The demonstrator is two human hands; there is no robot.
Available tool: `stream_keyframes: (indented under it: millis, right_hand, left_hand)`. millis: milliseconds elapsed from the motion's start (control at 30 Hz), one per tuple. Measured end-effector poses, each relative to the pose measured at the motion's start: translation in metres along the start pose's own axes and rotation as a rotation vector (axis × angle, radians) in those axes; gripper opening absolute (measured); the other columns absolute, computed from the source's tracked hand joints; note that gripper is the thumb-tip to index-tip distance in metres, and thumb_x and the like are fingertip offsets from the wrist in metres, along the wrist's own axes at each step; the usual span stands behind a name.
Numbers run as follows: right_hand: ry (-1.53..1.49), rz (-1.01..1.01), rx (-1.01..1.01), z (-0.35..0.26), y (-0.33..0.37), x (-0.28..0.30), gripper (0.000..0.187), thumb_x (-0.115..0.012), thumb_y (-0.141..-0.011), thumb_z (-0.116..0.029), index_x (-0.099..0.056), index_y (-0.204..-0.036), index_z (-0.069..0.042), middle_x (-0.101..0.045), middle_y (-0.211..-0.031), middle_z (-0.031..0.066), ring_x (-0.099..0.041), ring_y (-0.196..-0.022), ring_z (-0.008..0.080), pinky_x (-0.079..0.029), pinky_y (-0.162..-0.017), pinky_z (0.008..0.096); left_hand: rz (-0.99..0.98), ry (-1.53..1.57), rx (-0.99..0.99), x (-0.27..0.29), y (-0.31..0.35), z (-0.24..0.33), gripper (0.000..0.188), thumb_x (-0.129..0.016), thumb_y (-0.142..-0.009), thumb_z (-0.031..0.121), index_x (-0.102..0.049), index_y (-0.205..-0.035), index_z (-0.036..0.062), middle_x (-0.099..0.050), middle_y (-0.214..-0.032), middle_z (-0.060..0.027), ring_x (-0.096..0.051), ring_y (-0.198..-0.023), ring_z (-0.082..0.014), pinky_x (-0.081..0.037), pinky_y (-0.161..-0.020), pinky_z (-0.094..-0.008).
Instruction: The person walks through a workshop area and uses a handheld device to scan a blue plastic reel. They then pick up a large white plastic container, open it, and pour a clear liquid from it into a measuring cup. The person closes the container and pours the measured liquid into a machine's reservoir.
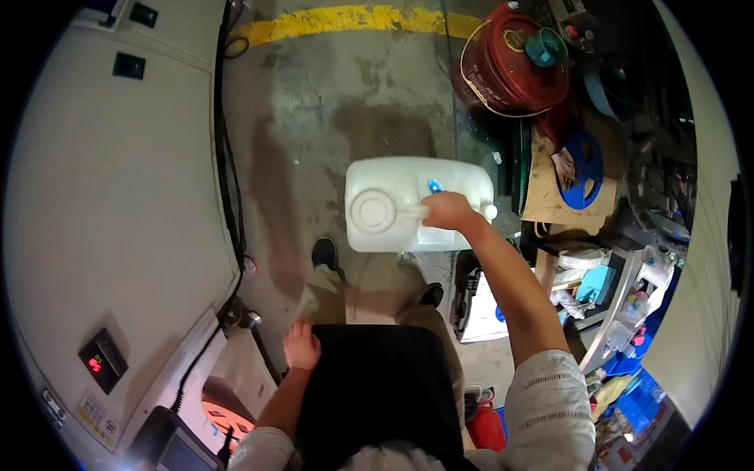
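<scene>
A large white translucent plastic jerrycan [420,173] is in front of my feet, with a wide round cap at its left end and a small spout at its right. My right hand [448,210] is closed around the handle on its top. Just beyond those fingers a small blue spot shows on the can; I cannot make out what it is. My left hand [301,345] rests by my left thigh at the edge of a black apron [377,385], fingers loosely extended, with nothing visible in it. Whether the can touches the floor is unclear.
A white machine cabinet [118,204] runs along the left, with cables at its edge. At the far right stands a dark red bucket [510,71] with a wire handle and a teal cup [545,49] on it. Cardboard with a blue reel [581,173] and a cluttered shelf [613,306] line the right.
</scene>
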State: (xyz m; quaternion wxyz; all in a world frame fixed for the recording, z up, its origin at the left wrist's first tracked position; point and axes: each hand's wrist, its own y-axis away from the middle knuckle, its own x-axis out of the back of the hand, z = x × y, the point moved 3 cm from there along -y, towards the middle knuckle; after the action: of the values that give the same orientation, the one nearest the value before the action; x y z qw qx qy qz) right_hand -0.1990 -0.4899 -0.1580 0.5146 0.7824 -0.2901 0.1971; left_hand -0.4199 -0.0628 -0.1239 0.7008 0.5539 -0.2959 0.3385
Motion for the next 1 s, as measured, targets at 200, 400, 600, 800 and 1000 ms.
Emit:
stream_keyframes:
  millis: [200, 400, 600, 800, 1000]
  right_hand:
    - [0.026, 0.241, -0.119, 0.000, 0.016, 0.000, 0.014, -0.058, -0.068, -0.020, -0.065, -0.079, -0.014, -0.067, -0.079, 0.0094, -0.064, -0.079, 0.0313, -0.050, -0.069, 0.0441]
    - [0.046, 0.463, -0.124, 0.000, 0.022, -0.004, 0.012, -0.061, -0.070, -0.013, -0.058, -0.081, -0.011, -0.066, -0.081, 0.0104, -0.064, -0.079, 0.0313, -0.048, -0.070, 0.0432]
    - [-0.019, 0.896, -0.005, -0.026, 0.106, -0.036, 0.060, -0.074, -0.069, -0.014, -0.052, -0.125, -0.013, -0.042, -0.134, 0.0147, -0.038, -0.128, 0.0344, -0.033, -0.101, 0.0492]
    - [-0.242, 0.539, -0.203, 0.017, 0.297, -0.210, 0.067, -0.072, -0.072, -0.018, -0.044, -0.133, -0.011, -0.037, -0.140, 0.0184, -0.032, -0.132, 0.0383, -0.031, -0.102, 0.0504]
    - [-0.310, 0.403, -0.689, 0.118, 0.527, -0.304, 0.045, -0.074, -0.073, -0.024, -0.058, -0.113, -0.009, -0.050, -0.126, 0.0170, -0.046, -0.119, 0.0347, -0.039, -0.099, 0.0442]
  left_hand:
    - [-0.012, 0.012, -0.007, 0.004, 0.004, 0.013, 0.038, -0.057, -0.076, 0.011, -0.054, -0.114, 0.0094, -0.049, -0.130, -0.0075, -0.051, -0.109, -0.0286, -0.042, -0.088, -0.0434]
    - [0.003, -0.001, -0.093, -0.007, 0.011, 0.029, 0.038, -0.057, -0.076, 0.011, -0.053, -0.114, 0.0093, -0.049, -0.128, -0.0075, -0.051, -0.109, -0.0282, -0.042, -0.089, -0.0429]
    - [-0.050, -0.053, -0.084, -0.035, 0.038, 0.044, 0.041, -0.057, -0.076, 0.010, -0.052, -0.117, 0.0089, -0.049, -0.129, -0.0088, -0.051, -0.111, -0.0295, -0.042, -0.090, -0.0431]
    - [0.168, 0.108, 0.062, -0.061, 0.099, 0.072, 0.049, -0.057, -0.071, 0.003, -0.049, -0.120, 0.0062, -0.048, -0.131, -0.0144, -0.048, -0.114, -0.0349, -0.040, -0.095, -0.0452]
    - [0.282, 0.222, -0.037, -0.051, 0.147, 0.173, 0.045, -0.058, -0.072, 0.003, -0.051, -0.116, 0.0039, -0.051, -0.123, -0.0168, -0.048, -0.112, -0.0367, -0.039, -0.096, -0.0456]
